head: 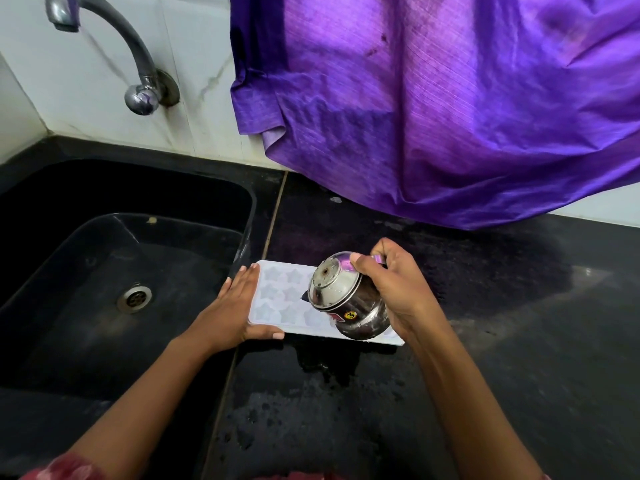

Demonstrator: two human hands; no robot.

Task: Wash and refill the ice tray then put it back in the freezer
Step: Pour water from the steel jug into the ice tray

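A white ice tray [277, 299] with star-shaped cells lies flat on the black counter, just right of the sink. My left hand [235, 313] grips its left end, thumb on the near edge and fingers along the side. My right hand [391, 289] holds a small round steel pot [346, 299] over the tray's right half. The pot is tipped far over, its base facing up and left, its mouth down toward the tray. The pot hides the cells beneath it.
A black sink [242, 216] with a steel drain [134, 298] fills the left. A curved tap [114, 39] is mounted on the white tiled wall above it. A purple cloth [433, 109] hangs down onto the counter behind the tray. Water is spilled on the counter [311, 403] near me.
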